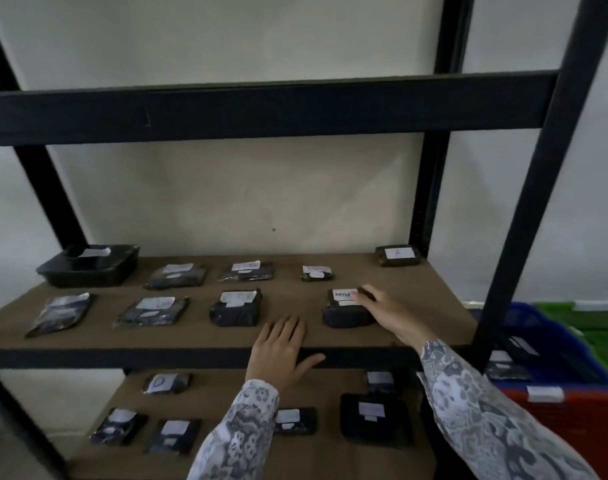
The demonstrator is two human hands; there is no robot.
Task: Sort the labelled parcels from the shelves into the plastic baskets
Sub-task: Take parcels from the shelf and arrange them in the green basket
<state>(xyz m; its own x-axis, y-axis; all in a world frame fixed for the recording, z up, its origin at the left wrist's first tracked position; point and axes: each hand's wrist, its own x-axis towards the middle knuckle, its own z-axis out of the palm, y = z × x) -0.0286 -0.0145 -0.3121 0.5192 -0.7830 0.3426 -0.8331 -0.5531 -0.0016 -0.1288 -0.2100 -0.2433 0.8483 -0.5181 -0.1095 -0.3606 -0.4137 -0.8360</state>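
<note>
Several black parcels with white labels lie on a brown shelf (pixel 295 337) at chest height. My right hand (pixel 385 311) rests on the right side of a front-row black parcel (pixel 344 308) whose label starts with "RETU"; the fingers curl around its far right edge. Flat on the shelf's front edge lies my left hand (pixel 282 348), fingers apart, holding nothing. A parcel marked "A" (pixel 398 255) sits at the back right corner. At the right, a blue basket (pixel 538 344) holds a few parcels, with a green basket (pixel 586 317) behind it and a red basket (pixel 572 414) below.
A black lidded tray (pixel 88 265) stands at the shelf's back left. A lower shelf (pixel 226 403) carries more labelled parcels, one marked "D" (pixel 165 382). Black metal uprights (pixel 524 209) and a crossbeam (pixel 261 109) frame the rack against a white wall.
</note>
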